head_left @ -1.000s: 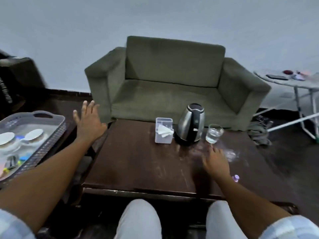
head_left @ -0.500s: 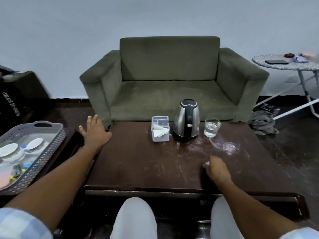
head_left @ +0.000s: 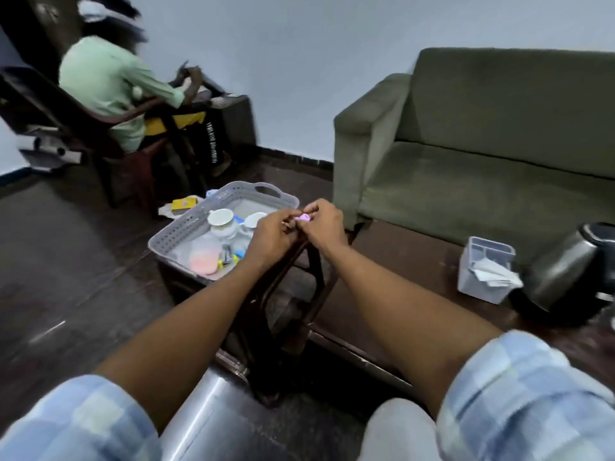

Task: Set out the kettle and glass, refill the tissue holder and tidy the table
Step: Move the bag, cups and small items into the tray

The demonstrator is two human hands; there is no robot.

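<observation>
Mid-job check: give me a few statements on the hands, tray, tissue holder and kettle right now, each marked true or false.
1. Both hands meet above the gray tray. True.
2. The right hand pinches a small pink item. True.
3. The left hand rests flat on the table. False: it is raised beside the right hand.
4. The tissue holder sits in the tray. False: it stands on the table beside the kettle.
5. The tray holds white cups. True.

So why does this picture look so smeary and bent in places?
Head view: the seated person at top left is streaked by motion blur, which suggests the camera was turning; the hands, left hand and right hand, and the small pink thing between them are soft too. The wide lens tilts the sofa and stretches the kettle at the right edge. Lighting is dim and flat.
</observation>
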